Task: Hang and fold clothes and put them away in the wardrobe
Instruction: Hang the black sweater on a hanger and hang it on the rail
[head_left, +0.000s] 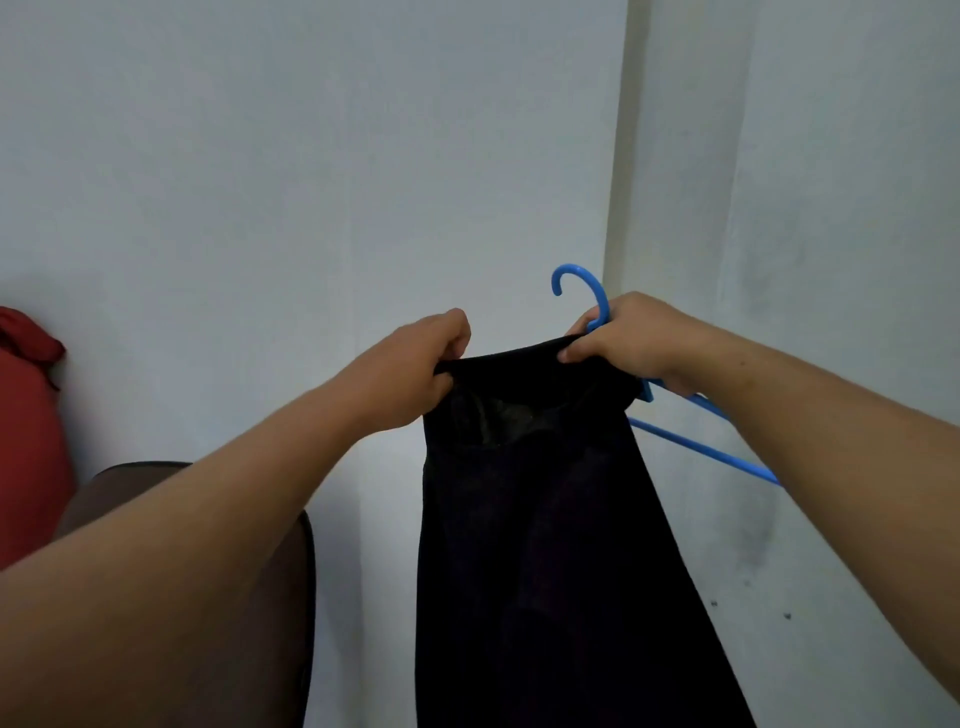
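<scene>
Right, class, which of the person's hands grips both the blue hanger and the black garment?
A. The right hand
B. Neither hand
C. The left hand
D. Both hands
A: the right hand closes on the blue hanger just below its hook and pinches the top edge of the black garment, while the left hand grips cloth only.

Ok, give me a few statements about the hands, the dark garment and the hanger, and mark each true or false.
1. Both hands grip the top edge of the black garment. True.
2. The hanger is red. False: it is blue.
3. The right hand holds the hanger as well as the garment. True.
4. The left hand is empty. False: it pinches the garment's top edge.
5. The hanger's hook is hooked on a rail. False: it points up freely in front of the wall.
</scene>
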